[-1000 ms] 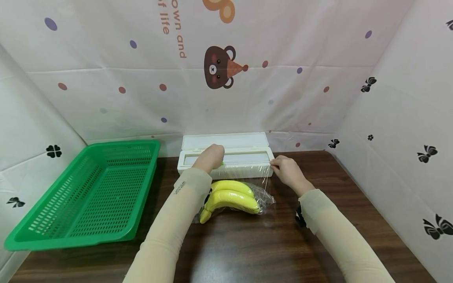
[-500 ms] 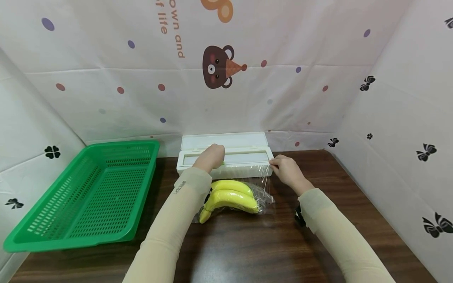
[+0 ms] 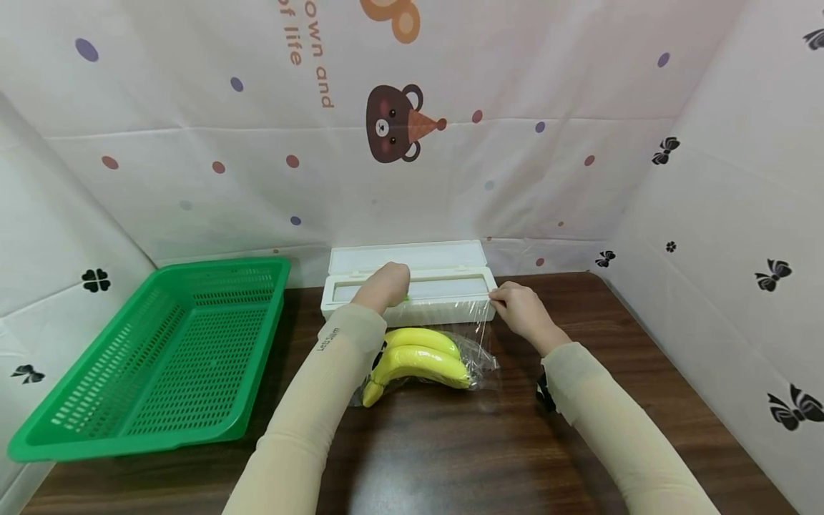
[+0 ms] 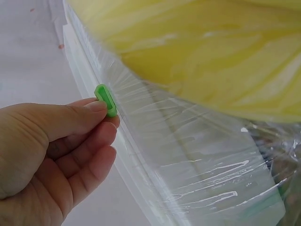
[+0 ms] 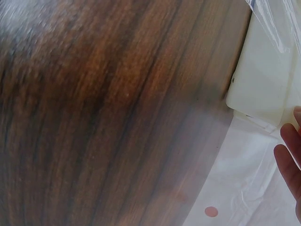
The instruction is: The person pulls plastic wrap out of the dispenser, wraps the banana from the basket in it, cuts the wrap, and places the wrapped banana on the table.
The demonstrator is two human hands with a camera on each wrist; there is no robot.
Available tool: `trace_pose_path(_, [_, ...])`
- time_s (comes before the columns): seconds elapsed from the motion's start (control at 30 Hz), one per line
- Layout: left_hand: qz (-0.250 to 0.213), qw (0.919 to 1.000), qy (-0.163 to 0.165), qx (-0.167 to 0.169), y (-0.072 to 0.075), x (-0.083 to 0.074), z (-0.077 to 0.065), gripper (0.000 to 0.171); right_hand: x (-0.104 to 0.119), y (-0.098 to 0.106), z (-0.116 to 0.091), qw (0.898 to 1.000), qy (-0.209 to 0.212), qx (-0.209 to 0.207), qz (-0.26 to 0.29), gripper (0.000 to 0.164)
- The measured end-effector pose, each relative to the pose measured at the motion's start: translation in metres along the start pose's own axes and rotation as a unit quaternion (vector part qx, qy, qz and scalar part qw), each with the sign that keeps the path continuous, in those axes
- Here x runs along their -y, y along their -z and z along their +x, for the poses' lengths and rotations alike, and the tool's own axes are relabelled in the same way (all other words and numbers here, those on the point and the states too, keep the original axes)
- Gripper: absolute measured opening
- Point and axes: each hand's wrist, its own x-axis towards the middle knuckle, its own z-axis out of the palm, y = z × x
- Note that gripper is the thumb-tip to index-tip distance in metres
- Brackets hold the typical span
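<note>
A white cling film box (image 3: 444, 312) stands at the back of the table with its lid raised. My left hand (image 3: 384, 285) reaches to its front edge; in the left wrist view, thumb and forefinger pinch a small green slide cutter (image 4: 106, 100). With bent fingers, my right hand (image 3: 524, 312) grips the box's right front corner. Clear cling film (image 4: 207, 165) hangs from the box's front edge down to a bunch of yellow bananas (image 3: 415, 361), which lies on film before the box. My left forearm overlaps the bananas' left end in the head view.
A green plastic basket (image 3: 234, 422) with slotted walls stands at the left on the dark wood table (image 3: 450, 458). Behind the box rises a printed cloth wall (image 3: 547, 193), close to the raised lid. Another patterned wall (image 3: 721, 286) runs along the right side.
The head view has shifted very slightly. Both hands, the box, the film and the bananas keep their places.
</note>
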Motion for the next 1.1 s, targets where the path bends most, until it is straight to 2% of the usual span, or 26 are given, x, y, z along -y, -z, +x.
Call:
trace_pose_path(0.37, [-0.002, 1.0000, -0.001, 0.006, -0.0006, -0.0012, 0.0035, 0.035, -0.0006, -0.0003, 0.0006, 1.000, 0.007, -0.005, -0.002, 0.021])
trace_pose_path(0.63, [-0.001, 1.0000, -0.001, 0.006, -0.0017, -0.0006, 0.0059, 0.028, -0.0008, 0.0004, 0.0009, 1.000, 0.005, 0.002, -0.001, 0.022])
trace_pose_path(1.1, [-0.018, 0.9998, 0.000, 0.006, 0.0004, -0.0033, 0.0040, 0.033, 0.0007, 0.0010, 0.0002, 1.000, -0.001, 0.002, 0.002, 0.022])
